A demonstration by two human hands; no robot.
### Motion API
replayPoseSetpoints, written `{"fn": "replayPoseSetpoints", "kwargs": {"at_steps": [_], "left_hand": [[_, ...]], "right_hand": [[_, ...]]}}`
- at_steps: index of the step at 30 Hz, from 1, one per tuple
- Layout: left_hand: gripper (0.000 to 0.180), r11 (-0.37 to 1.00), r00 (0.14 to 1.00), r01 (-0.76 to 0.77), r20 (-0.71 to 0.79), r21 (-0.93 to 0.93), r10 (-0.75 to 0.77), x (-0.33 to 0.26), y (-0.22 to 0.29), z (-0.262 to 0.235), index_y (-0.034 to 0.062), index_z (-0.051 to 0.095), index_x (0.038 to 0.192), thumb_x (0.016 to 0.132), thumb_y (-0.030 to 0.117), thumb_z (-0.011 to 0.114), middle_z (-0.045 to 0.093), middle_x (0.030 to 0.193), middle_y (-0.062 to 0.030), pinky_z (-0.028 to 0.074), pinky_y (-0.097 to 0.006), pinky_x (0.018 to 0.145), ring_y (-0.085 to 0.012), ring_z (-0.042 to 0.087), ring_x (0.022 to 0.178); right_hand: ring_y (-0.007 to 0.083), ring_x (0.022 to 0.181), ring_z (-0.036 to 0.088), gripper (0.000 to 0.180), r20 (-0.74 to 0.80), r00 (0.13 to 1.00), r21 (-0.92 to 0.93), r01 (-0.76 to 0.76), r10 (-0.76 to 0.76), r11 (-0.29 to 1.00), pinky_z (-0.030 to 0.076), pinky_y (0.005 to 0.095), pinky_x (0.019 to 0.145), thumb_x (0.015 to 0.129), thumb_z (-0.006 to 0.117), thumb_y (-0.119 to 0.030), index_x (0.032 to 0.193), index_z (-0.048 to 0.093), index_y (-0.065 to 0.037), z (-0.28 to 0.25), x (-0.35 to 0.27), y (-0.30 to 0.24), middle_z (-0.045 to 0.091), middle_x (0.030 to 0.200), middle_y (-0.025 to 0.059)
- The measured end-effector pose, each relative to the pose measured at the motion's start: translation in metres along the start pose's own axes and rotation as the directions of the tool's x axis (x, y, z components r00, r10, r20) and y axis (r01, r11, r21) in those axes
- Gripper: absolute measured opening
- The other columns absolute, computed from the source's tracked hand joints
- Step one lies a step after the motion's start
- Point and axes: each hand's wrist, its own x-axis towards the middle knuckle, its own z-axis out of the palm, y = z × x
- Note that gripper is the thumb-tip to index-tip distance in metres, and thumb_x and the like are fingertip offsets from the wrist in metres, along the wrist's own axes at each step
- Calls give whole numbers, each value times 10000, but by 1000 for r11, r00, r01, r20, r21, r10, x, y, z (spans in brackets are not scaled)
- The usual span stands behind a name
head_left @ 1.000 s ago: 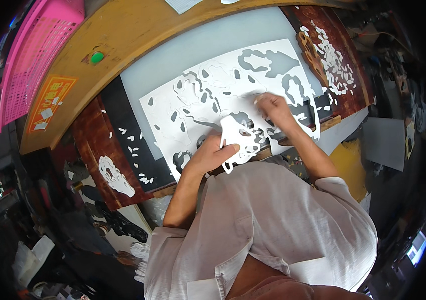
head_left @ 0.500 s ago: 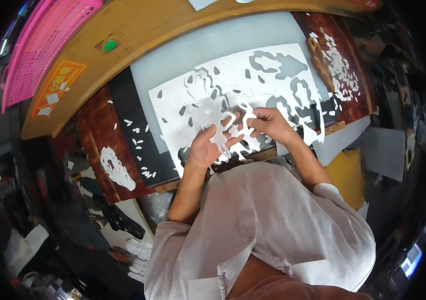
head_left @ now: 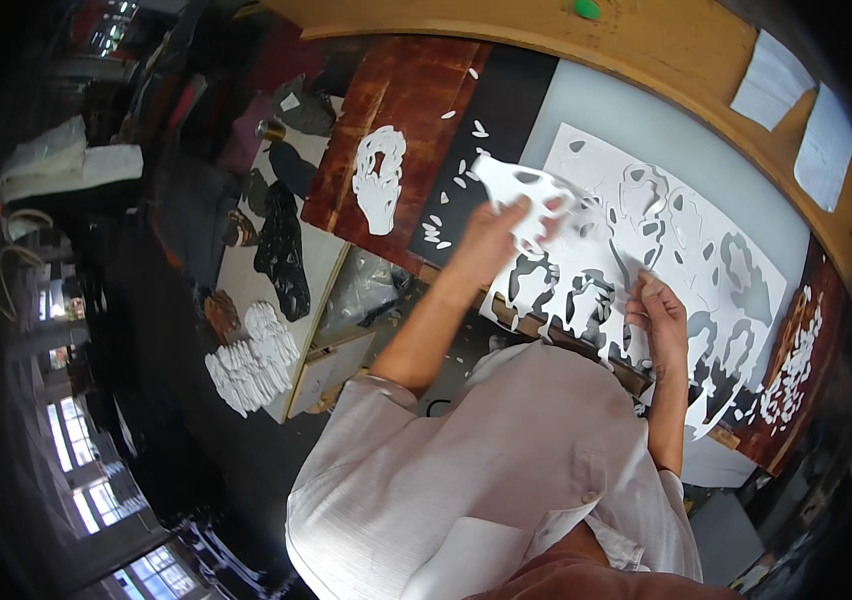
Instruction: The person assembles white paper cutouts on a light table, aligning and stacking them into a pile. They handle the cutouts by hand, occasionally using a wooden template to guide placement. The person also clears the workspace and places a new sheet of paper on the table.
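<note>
My left hand (head_left: 491, 243) is closed on a white die-cut piece (head_left: 514, 186) with holes in it, raised over the left side of the work surface and slightly blurred. Under and beyond it lies a large white sheet (head_left: 582, 155) with many shaped openings and cut lines. My right hand (head_left: 660, 312) hovers over the sheet's near part, thumb and fingers pinched together. Whatever is between those fingertips, if anything, I cannot make out. To the left, a small stack of similar white cut pieces (head_left: 379, 190) rests on a reddish-brown board (head_left: 336, 185).
Small white oval scraps (head_left: 432, 232) are scattered on a black strip, and a heap of them (head_left: 794, 375) lies at the far right. A yellow-brown beam (head_left: 646, 40) crosses the back. Lower left, a side table bears a pile of white pieces (head_left: 256, 355) and a black bag (head_left: 283, 250).
My view has swung left. My left hand has moved away to the left with a white piece, apart from my right hand, which stays over the sheet.
</note>
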Motion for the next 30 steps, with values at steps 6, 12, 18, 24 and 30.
{"fn": "replayPoseSetpoints", "kwargs": {"at_steps": [6,12,18,24,30], "left_hand": [[323,872,858,-288,-297,395,418,0,83,-84,-32,730,1138,1095,258,595,780,967,-86,546,-262,643,-107,700,749],[388,699,674,-244,-401,672,621,10,158,-139,12,771,1079,1081,371,623,713,868,6,481,-281,633,-82,602,733],[303,711,544,-699,-587,78,600,18,142,-210,63,656,1262,1010,186,540,744,1076,-67,558,-292,600,-198,743,855],[205,715,470,-629,-882,-305,37,29,29,-279,28,642,1176,998,127,636,715,1098,-122,662,-485,801,-305,733,961],[222,730,585,-521,-808,-441,-71,17,-2,-295,19,646,1146,1032,206,682,709,1071,-131,666,-488,816,-294,730,888]], "right_hand": [[80,796,667,313,93,995,-107,-15,25,994,570,241,741,1063,681,-252,1273,715,-23,12,10,4,720,977,2],[87,791,657,347,169,986,-168,21,8,986,566,252,747,1052,700,-253,1283,700,6,32,14,14,714,967,12],[87,784,660,305,154,986,-194,-27,58,981,558,243,730,1052,698,-224,1252,720,5,40,11,18,716,956,17],[89,756,654,270,129,989,-171,-45,68,984,549,235,715,1054,687,-193,1233,731,5,38,11,20,711,918,20],[88,732,637,232,111,991,-205,-53,78,977,537,229,695,1045,688,-196,1167,754,-9,42,11,28,694,846,14]]}}
